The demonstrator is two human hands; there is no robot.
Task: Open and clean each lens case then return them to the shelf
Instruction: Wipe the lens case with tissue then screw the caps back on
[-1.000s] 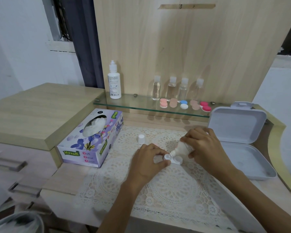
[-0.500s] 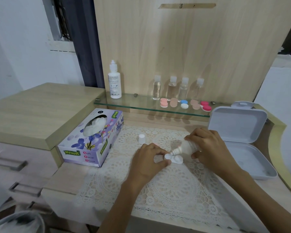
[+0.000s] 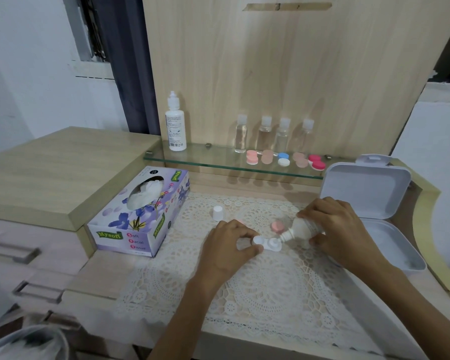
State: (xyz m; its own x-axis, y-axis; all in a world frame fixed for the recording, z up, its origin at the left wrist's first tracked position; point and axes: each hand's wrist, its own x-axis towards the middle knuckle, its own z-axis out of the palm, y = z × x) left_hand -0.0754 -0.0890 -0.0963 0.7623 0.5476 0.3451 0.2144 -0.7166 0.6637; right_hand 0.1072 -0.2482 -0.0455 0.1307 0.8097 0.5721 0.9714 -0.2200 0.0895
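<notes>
The open white lens case (image 3: 266, 246) lies on the lace mat (image 3: 257, 287) in the middle of the surface (image 3: 102, 268); the left hand (image 3: 226, 248) pinches the case's left cup between thumb and fingers, so that grip is clamped on the case; the right hand (image 3: 343, 229) is curled round a small bottle (image 3: 303, 228), its grip closed on the bottle's body; the small bottle is tilted, nozzle down and to the left, right at the case's right cup; whether the tip touches the cup I cannot tell. A pink lid (image 3: 278, 226) lies on the mat just behind the case; a white cap (image 3: 218, 213) stands upright farther left, apart from both hands. A tissue box (image 3: 140, 216) sits at the mat's left edge; an open white box (image 3: 369, 201) sits at the right, lid raised. Behind, on the glass shelf (image 3: 213, 163), a tall white bottle (image 3: 176, 128) stands at the left and four clear bottles (image 3: 265, 135) stand in a row; in front of those lie five closed cases (image 3: 283, 159) side by side: pink, beige, blue and white, beige, red.
</notes>
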